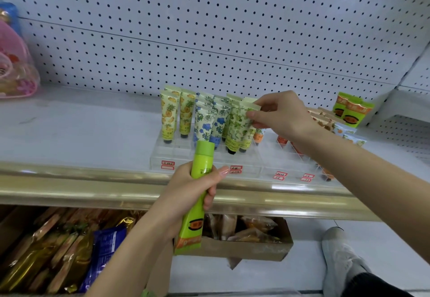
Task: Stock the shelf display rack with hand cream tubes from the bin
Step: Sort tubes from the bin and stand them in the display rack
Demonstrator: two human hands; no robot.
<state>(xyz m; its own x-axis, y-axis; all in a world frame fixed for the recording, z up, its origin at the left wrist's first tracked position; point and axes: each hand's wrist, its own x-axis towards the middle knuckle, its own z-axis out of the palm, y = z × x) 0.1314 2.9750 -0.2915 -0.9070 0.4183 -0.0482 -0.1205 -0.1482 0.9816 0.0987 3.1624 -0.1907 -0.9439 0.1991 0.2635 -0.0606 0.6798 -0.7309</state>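
- On the white shelf (81, 129), in front of the pegboard back wall (209, 29), a clear display rack (246, 164) holds hand cream tubes standing cap-down in rows; pineapple-print tubes (168, 115) fill its left end, blue-flower tubes (204, 120) stand just beside them, and green-leaf ones come next to the right.
- Right hand (279, 115) reaches over the rack from the right; its thumb and fingers pinch the flat crimped top of a green-leaf tube (237, 124), which stands slightly tilted in its row with its dark cap down in the rack.
- Left hand (193, 187) is in front of the shelf's gold edge strip (93, 189); its fingers and thumb wrap round a bright green tube (192, 224), held nearly upright, cap upward and crimped end below the hand.
- Right of these rows, another clear section holds a few orange tubes (282, 139); red-bordered price labels (168, 165) sit on the rack fronts.
- At the shelf's far right rear, green packs (351, 110) with orange bands stand upright; a pink see-through toy pack (14, 64) sits at the far left.
- Below the shelf, snack packets (69, 250) in gold and blue wrappers lie at left; a cardboard box (244, 248) of wrapped goods sits behind the bright green tube; a pale shoe (339, 257) shows on the floor at lower right.
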